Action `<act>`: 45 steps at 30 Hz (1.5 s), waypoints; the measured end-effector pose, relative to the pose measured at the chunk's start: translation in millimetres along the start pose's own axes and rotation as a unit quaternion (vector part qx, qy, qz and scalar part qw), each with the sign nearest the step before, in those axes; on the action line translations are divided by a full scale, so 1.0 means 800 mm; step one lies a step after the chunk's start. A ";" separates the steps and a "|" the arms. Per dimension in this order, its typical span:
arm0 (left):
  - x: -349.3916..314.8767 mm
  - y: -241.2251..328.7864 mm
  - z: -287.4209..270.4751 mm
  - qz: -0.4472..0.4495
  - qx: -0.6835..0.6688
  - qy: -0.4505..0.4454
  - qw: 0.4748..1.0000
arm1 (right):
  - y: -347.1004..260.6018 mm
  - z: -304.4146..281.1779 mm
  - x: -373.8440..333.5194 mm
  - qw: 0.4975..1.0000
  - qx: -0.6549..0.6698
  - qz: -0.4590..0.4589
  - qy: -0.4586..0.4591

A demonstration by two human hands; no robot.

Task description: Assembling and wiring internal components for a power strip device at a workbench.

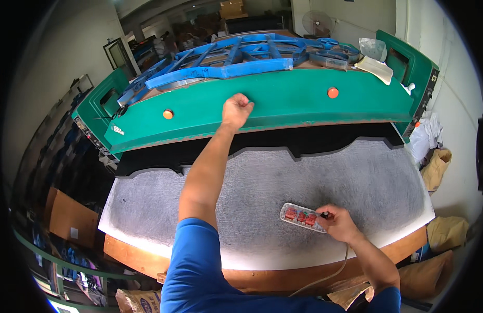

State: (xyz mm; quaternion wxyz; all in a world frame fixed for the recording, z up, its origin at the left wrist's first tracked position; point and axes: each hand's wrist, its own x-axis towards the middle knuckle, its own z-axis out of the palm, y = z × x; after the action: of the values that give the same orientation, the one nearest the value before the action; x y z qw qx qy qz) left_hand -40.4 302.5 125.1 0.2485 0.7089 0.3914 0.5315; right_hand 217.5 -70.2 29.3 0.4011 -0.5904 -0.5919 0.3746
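Observation:
My left hand (237,111) is raised in front of the green machine beam (283,96), its fingers curled in, between two orange round buttons. Whether it pinches something small I cannot make out. Lower right, my right hand (339,224) is closed at the right end of a whitish power strip (300,215) with red sockets. A small black piece, perhaps a plug, shows between thumb and fingers. The strip lies over a worn grey board (252,193). From beneath the right wrist a pale cord (332,274) runs toward me.
A black sheet with a wavy cut edge (351,148) lies under the beam. Blue cutting-die frames (225,69) are stacked on top of the machine, with a white pad (375,68) at their right. Bags (437,169) stand at right, a cardboard box (69,219) at left.

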 end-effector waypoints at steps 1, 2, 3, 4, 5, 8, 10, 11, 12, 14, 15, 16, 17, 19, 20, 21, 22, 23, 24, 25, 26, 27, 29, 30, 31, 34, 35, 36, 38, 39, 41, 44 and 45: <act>0.000 -0.009 -0.009 -0.005 0.017 0.009 1.000 | -0.004 0.001 -0.001 1.000 0.002 0.006 -0.006; 0.002 -0.020 -0.018 -0.007 0.016 0.004 1.000 | -0.006 0.001 -0.001 1.000 0.003 0.011 -0.011; 0.004 -0.031 -0.029 -0.011 0.013 0.009 1.000 | -0.004 0.002 -0.003 1.000 0.006 0.017 -0.010; 0.005 -0.039 -0.040 -0.015 0.011 0.016 1.000 | -0.002 0.004 -0.003 1.000 0.015 0.004 -0.008; 0.007 -0.042 -0.045 -0.017 0.009 0.012 1.000 | 0.000 0.004 -0.004 1.000 0.024 -0.008 -0.004; 0.006 -0.052 -0.062 -0.031 0.040 0.024 0.998 | -0.005 0.004 -0.008 1.000 0.008 0.003 -0.001; 0.006 -0.055 -0.071 -0.038 0.074 0.036 0.996 | -0.002 0.005 -0.010 1.000 0.007 0.000 -0.001; 0.004 -0.054 -0.073 -0.043 0.107 0.049 0.992 | -0.001 0.005 -0.011 1.000 0.006 -0.006 -0.001; 0.001 -0.055 -0.074 -0.051 0.150 0.048 0.986 | -0.001 0.006 -0.014 1.000 0.007 -0.001 -0.002; -0.002 -0.039 -0.064 -0.058 0.209 0.060 0.974 | 0.000 0.004 -0.015 1.000 -0.011 -0.003 0.002; -0.007 -0.032 -0.055 -0.061 0.269 0.075 0.958 | 0.003 0.002 -0.012 1.000 -0.012 0.008 0.005; -0.005 -0.038 -0.065 -0.055 0.289 0.086 0.952 | 0.005 0.005 -0.007 1.000 -0.011 -0.004 0.004; -0.001 -0.051 -0.078 -0.052 0.306 0.091 0.946 | 0.005 0.007 -0.008 1.000 -0.009 -0.008 0.003; 0.009 -0.041 -0.084 -0.098 0.323 0.059 0.939 | -0.004 0.005 -0.003 1.000 0.012 0.009 0.013; 0.008 -0.031 -0.082 -0.118 0.354 0.062 0.926 | -0.014 0.002 -0.002 0.999 0.010 0.034 -0.003; 0.014 -0.018 -0.082 -0.133 0.386 0.072 0.910 | -0.024 -0.004 0.004 0.999 0.008 0.049 -0.019; 0.018 -0.010 -0.081 -0.150 0.397 0.063 0.903 | -0.021 -0.007 0.006 0.998 0.007 0.062 -0.017; 0.021 -0.006 -0.078 -0.168 0.409 0.055 0.895 | -0.016 -0.010 0.007 0.996 0.050 0.067 -0.026; 0.025 -0.002 -0.076 -0.173 0.405 0.046 0.897 | -0.012 -0.012 0.007 0.993 0.093 0.071 -0.034; 0.029 0.000 -0.074 -0.181 0.443 0.035 0.877 | -0.010 -0.015 0.006 0.992 0.092 0.082 -0.034; 0.029 0.001 -0.073 -0.188 0.481 0.024 0.856 | -0.007 -0.018 0.004 0.993 0.077 0.076 -0.043; 0.030 0.003 -0.075 -0.193 0.480 0.016 0.856 | -0.007 -0.020 0.002 0.994 0.063 0.068 -0.051; 0.025 0.004 -0.088 -0.196 0.502 0.014 0.842 | -0.011 -0.017 -0.003 0.994 0.052 0.082 -0.054; 0.022 0.005 -0.089 -0.201 0.503 0.007 0.841 | -0.009 -0.016 -0.005 0.996 0.048 0.065 -0.034; 0.018 0.006 -0.088 -0.176 0.486 -0.006 0.856 | -0.006 -0.016 -0.008 0.998 0.044 0.048 -0.013; -0.001 -0.001 -0.083 -0.126 0.458 0.001 0.880 | -0.005 -0.017 -0.011 0.998 0.042 0.055 -0.016; -0.010 -0.006 -0.082 -0.097 0.444 0.026 0.890 | -0.005 -0.013 -0.011 0.998 0.031 0.044 -0.019; -0.027 -0.015 -0.076 -0.103 0.444 0.024 0.890 | -0.005 -0.008 -0.010 0.998 0.013 0.048 -0.023; -0.073 -0.005 -0.036 0.013 0.322 -0.019 0.947 | -0.012 -0.008 -0.013 0.998 -0.006 0.061 0.006; -0.115 0.027 0.002 -0.015 0.202 -0.102 0.974 | -0.010 -0.012 -0.018 0.996 -0.027 0.074 0.043; -0.192 0.040 0.037 0.008 0.017 -0.236 0.972 | -0.005 -0.006 -0.023 0.996 -0.055 0.047 0.049; -0.278 0.090 0.083 -0.016 -0.048 -0.324 0.945 | 0.018 0.005 -0.028 0.992 -0.099 -0.001 0.079; -0.293 0.096 0.092 -0.009 -0.057 -0.342 0.938 | 0.022 0.009 -0.027 0.989 -0.109 -0.028 0.095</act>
State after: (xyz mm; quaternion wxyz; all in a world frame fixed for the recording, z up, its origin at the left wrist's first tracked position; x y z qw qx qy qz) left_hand 21.4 71.6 30.3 0.4127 0.8289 0.2578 0.2758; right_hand 217.6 -91.5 9.3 0.3993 -0.6466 -0.6045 0.2388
